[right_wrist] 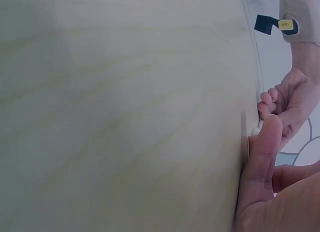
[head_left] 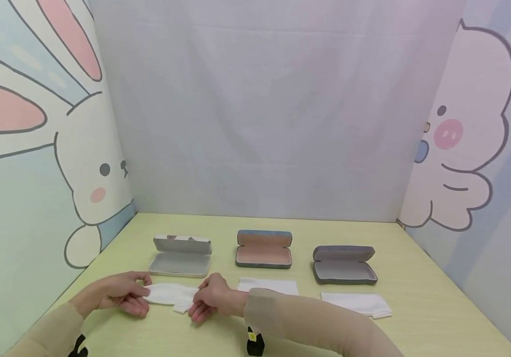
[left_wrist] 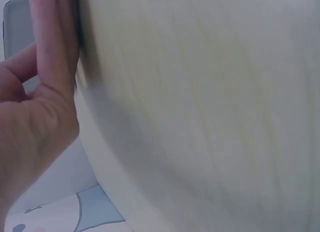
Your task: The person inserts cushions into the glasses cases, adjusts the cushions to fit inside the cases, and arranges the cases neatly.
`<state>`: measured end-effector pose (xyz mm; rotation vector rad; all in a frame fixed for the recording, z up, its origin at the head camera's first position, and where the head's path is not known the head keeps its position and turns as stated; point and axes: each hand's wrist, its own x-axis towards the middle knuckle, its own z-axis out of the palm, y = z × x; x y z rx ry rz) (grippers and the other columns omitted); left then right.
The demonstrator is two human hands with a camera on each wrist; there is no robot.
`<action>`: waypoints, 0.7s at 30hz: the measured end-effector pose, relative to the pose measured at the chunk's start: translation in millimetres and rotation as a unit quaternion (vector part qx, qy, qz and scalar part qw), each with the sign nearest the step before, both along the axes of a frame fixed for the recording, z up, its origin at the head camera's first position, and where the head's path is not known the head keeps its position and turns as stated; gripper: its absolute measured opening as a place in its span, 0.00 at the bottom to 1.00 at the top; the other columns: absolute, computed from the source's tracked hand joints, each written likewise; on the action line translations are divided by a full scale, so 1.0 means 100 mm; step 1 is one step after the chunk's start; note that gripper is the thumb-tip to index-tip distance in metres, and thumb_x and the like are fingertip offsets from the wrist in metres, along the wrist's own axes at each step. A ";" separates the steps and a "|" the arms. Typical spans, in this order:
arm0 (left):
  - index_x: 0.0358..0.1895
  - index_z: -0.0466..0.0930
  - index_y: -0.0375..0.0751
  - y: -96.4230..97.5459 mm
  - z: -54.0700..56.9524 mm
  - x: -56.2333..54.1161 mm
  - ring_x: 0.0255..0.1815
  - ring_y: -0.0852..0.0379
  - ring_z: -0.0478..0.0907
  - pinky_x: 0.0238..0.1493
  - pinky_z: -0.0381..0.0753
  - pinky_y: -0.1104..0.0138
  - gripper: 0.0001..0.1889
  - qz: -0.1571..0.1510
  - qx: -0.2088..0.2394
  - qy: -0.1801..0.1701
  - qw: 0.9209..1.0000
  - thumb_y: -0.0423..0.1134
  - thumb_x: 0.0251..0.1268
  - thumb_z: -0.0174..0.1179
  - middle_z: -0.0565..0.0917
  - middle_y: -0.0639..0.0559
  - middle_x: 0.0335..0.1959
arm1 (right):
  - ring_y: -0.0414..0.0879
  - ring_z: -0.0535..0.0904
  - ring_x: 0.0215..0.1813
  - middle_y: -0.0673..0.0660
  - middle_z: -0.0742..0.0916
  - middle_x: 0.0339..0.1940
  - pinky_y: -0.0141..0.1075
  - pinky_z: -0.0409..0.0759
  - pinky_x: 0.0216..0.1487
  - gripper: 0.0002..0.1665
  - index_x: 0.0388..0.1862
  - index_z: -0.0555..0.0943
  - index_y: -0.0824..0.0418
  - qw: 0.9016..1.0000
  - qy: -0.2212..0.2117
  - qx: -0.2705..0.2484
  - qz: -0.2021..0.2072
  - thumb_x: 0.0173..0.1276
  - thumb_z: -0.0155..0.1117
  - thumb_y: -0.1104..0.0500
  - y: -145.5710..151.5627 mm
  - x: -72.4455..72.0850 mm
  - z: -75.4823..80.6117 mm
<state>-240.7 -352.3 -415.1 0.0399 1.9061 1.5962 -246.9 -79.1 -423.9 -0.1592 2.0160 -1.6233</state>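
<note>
A folded white cloth lies low over the table in front of the left glasses case, which stands with its lid up. My left hand pinches the cloth's left end between thumb and fingers. At the other end, my right hand holds the cloth, its fingers near the tabletop. A small corner of the cloth sticks out toward me beside the right fingers. The left wrist view has the left hand at the table, its cloth end hidden. Both hands face each other in the right wrist view.
Two more glasses cases, one pink-lined and one dark with grey lining, stand with lids raised. Folded white cloths lie before them, one partly behind my right forearm, another farther right. Printed side walls and a pale backdrop enclose the table.
</note>
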 end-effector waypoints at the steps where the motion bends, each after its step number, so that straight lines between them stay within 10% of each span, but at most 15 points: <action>1: 0.45 0.61 0.35 0.00 0.00 0.00 0.30 0.52 0.88 0.32 0.87 0.68 0.09 -0.002 0.002 -0.002 1.000 0.32 0.70 0.52 0.88 0.41 0.28 | 0.43 0.79 0.13 0.69 0.87 0.22 0.36 0.82 0.16 0.07 0.31 0.71 0.66 1.000 0.001 -0.001 0.002 0.62 0.59 0.74 0.00 0.00 0.00; 21: 0.47 0.61 0.32 -0.17 0.12 -0.08 0.34 0.56 0.88 0.36 0.87 0.70 0.08 -0.043 0.050 0.000 0.998 0.31 0.72 0.48 0.89 0.45 0.30 | 0.42 0.80 0.16 0.70 0.88 0.26 0.36 0.86 0.23 0.09 0.24 0.80 0.71 0.998 -0.020 -0.045 0.043 0.64 0.58 0.72 0.02 -0.14 0.07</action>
